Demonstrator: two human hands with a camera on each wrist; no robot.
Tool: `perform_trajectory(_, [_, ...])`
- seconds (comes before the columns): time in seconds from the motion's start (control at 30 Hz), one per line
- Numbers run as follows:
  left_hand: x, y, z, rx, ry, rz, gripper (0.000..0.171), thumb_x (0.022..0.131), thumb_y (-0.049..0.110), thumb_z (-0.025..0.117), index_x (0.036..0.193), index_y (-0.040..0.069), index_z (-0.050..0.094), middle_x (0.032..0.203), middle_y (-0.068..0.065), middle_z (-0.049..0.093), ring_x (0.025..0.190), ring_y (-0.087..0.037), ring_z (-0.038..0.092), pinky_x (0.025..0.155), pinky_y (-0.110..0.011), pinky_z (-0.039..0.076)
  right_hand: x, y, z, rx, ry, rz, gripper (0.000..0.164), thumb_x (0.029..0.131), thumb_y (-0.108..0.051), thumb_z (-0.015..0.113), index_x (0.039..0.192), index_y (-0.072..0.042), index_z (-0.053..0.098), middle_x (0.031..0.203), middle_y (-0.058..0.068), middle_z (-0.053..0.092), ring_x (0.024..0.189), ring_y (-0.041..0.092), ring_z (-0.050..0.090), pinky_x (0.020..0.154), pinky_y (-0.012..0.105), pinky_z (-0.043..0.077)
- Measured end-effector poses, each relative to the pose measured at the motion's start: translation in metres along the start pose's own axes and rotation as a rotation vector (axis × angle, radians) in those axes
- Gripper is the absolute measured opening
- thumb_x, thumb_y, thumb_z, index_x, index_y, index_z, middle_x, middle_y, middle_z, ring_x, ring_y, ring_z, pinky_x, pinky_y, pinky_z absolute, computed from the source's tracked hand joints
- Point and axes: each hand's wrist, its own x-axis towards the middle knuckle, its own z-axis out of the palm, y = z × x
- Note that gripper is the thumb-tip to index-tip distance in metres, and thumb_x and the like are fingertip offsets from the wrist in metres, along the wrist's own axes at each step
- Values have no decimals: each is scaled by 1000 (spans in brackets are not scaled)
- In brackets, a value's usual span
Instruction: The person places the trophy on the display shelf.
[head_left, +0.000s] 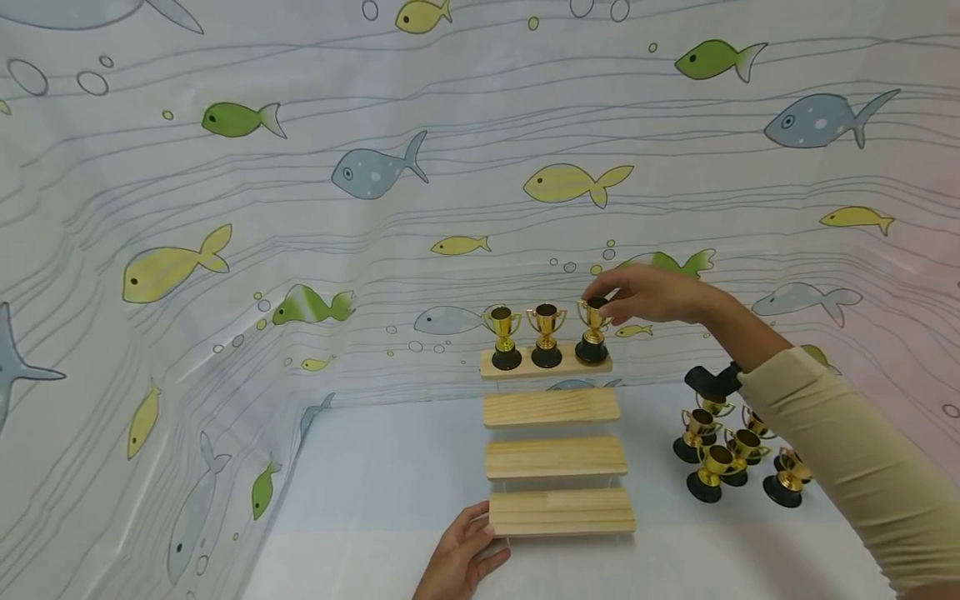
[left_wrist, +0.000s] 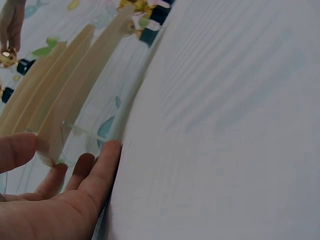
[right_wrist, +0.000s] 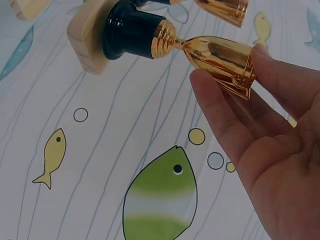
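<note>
A tiered display stand has several pale wooden steps [head_left: 555,458] on clear supports. At its left end, my left hand [head_left: 459,554] grips the lowest step [left_wrist: 55,135] between thumb and fingers. Three small gold trophies with black bases stand on the top step [head_left: 492,372]: a left trophy [head_left: 505,329], a middle trophy [head_left: 546,333] and a right trophy [head_left: 592,333]. My right hand [head_left: 652,293] pinches the cup of the right trophy [right_wrist: 215,55] near its rim and handle. That trophy is upright, its base on the step's right end.
Several more gold trophies [head_left: 716,471] stand grouped on the white table [head_left: 375,467] right of the stand, partly hidden by my right sleeve [head_left: 840,450]. A fish-patterned sheet [head_left: 300,208] hangs behind and at the sides.
</note>
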Motion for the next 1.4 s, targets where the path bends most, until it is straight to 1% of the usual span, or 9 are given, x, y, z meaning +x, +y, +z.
perform_trajectory(0.2, [-1, -2, 1, -2, 7, -8, 62, 93, 26, 57, 142, 2, 27, 132, -12, 45, 112, -19, 55, 99, -41, 47, 3, 2, 2, 3, -17, 0, 34, 94, -21, 57, 127, -19, 53, 120, 3, 58, 100, 23, 63, 82, 35, 55])
perform_trajectory(0.27, [-1, -1, 1, -2, 14, -14, 63, 93, 27, 57, 142, 2, 26, 130, -11, 45, 109, -16, 54, 99, -40, 48, 3, 2, 2, 4, -12, -2, 33, 93, -21, 57, 126, -19, 54, 119, 3, 59, 100, 23, 63, 82, 35, 55])
perform_trajectory(0.43, [-2, -1, 0, -1, 17, -23, 65, 93, 28, 57, 143, 2, 24, 128, -9, 43, 105, -15, 52, 100, -40, 47, 4, 3, 2, 9, -14, -9, 32, 93, -20, 57, 125, -19, 55, 117, 3, 59, 101, 23, 63, 81, 35, 55])
perform_trajectory(0.57, [-3, -1, 1, 1, 10, -17, 65, 93, 29, 56, 143, 1, 24, 129, -9, 46, 109, -16, 53, 100, -40, 47, 4, 3, 2, 7, -31, -12, 32, 93, -20, 57, 125, -19, 54, 117, 4, 59, 103, 21, 62, 82, 35, 55])
perform_trajectory(0.73, [-4, -1, 1, 6, 6, -13, 65, 93, 29, 56, 143, 1, 24, 130, -10, 46, 109, -18, 53, 100, -41, 47, 5, 4, 3, 10, -43, -19, 33, 94, -19, 57, 127, -17, 53, 118, 5, 59, 104, 23, 62, 83, 35, 55])
perform_trajectory(0.97, [-5, 0, 1, 13, 14, -14, 66, 93, 29, 57, 143, 2, 24, 129, -11, 47, 110, -20, 53, 99, -41, 48, 7, 5, 4, -7, -38, -13, 34, 94, -20, 56, 127, -18, 52, 118, 4, 59, 104, 23, 62, 82, 35, 56])
perform_trajectory(1.13, [-5, 0, 0, 8, 12, -14, 66, 93, 30, 57, 143, 2, 24, 129, -10, 47, 110, -20, 53, 100, -41, 47, 7, 5, 4, 0, -40, -19, 34, 94, -20, 56, 128, -16, 51, 120, 4, 58, 104, 22, 62, 82, 34, 56])
perform_trajectory(1.23, [-5, 0, 0, 9, 8, -17, 65, 93, 30, 56, 143, 2, 25, 130, -11, 47, 111, -21, 53, 100, -41, 47, 8, 5, 5, 7, -43, -24, 35, 94, -20, 56, 129, -15, 51, 121, 5, 57, 104, 22, 62, 82, 35, 55])
perform_trajectory(1.4, [-2, -1, -1, -5, -2, 5, 62, 94, 26, 56, 142, 3, 26, 134, -14, 43, 115, -21, 53, 100, -42, 47, 8, 5, 5, 16, -39, -26, 37, 94, -19, 56, 130, -13, 50, 123, 6, 56, 104, 23, 62, 83, 35, 55])
